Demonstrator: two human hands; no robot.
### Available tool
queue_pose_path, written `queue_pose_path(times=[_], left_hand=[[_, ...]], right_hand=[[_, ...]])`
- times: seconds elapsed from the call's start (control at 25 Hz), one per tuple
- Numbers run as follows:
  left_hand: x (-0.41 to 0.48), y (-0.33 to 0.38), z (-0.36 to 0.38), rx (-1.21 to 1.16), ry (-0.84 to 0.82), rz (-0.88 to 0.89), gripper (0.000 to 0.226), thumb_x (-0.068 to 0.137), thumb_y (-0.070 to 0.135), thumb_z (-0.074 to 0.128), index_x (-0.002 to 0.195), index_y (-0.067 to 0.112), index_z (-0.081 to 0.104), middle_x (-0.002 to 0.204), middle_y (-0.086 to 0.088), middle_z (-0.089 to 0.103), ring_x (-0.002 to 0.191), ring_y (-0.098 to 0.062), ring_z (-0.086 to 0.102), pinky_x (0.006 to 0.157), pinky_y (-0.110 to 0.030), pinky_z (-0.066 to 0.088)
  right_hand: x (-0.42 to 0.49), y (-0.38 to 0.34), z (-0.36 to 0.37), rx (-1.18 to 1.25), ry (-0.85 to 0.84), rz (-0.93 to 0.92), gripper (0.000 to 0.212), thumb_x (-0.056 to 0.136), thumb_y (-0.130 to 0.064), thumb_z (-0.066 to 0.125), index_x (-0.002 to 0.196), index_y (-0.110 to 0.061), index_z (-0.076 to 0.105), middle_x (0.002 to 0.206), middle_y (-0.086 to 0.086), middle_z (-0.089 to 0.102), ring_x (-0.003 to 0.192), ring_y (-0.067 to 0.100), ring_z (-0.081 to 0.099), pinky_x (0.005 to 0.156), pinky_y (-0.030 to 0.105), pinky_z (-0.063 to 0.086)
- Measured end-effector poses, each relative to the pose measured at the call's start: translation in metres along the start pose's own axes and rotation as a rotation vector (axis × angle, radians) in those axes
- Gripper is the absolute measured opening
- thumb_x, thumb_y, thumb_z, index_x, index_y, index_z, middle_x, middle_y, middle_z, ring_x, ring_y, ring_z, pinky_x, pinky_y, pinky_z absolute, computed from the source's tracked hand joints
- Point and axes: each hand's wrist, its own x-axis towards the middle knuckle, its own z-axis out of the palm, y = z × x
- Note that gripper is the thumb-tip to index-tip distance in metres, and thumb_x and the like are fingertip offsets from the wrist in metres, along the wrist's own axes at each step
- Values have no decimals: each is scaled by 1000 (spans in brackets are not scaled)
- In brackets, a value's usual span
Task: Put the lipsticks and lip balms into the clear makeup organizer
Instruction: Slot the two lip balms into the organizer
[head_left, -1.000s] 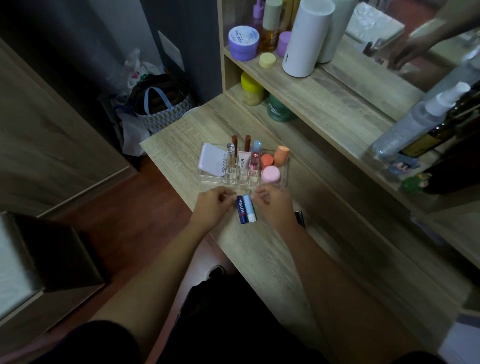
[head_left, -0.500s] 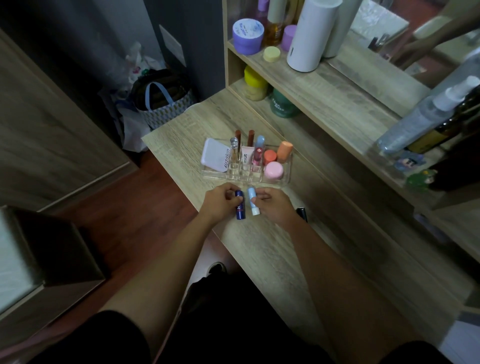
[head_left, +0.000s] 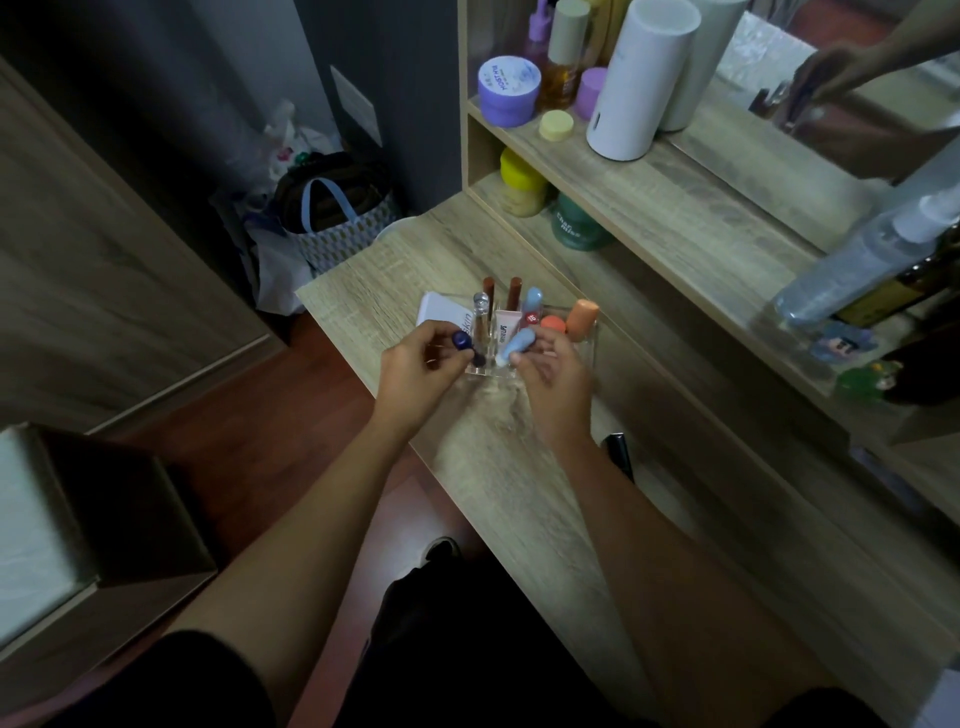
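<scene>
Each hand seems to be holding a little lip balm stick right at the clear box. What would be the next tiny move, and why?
Probably lower both into the front slots. The left hand holds the dark blue stick and the right hand the light blue stick, both over the clear organizer, not yet seated.

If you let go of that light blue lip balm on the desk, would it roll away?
Probably. The light blue lip balm looks like a smooth round tube, so lying flat it would likely roll. It seems small and light in the right hand. Standing on end, it might tip easily.
</scene>
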Motion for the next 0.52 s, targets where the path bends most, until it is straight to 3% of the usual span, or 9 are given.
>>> queue_pose_path(times=[0.16, 0.32, 0.52], left_hand=[[0, -1, 11, 51, 21, 39, 19, 76, 11, 73, 92, 17, 66, 83, 8, 68, 71, 6, 62, 67, -1, 45], [5, -4, 16, 189, -19, 76, 21, 79, 13, 70, 99, 10, 66, 89, -5, 74, 80, -14, 68, 75, -16, 49], [11, -7, 24, 249, -68, 55, 25, 79, 12, 69, 102, 6, 65, 93, -13, 75, 85, -23, 70, 83, -33, 55]], right_hand=[[-1, 0, 13, -46, 46, -55, 27, 82, -5, 66, 108, -9, 63, 97, -2, 68, 87, 12, 69, 79, 25, 57], [-1, 5, 20, -130, 47, -76, 27, 82, -3, 66, 108, -10, 64, 100, 10, 73, 90, 20, 69, 83, 40, 57], [0, 8, 24, -171, 2, -5, 27, 83, -3, 62, 109, -8, 63, 103, 15, 72, 94, 28, 68, 86, 50, 54]])
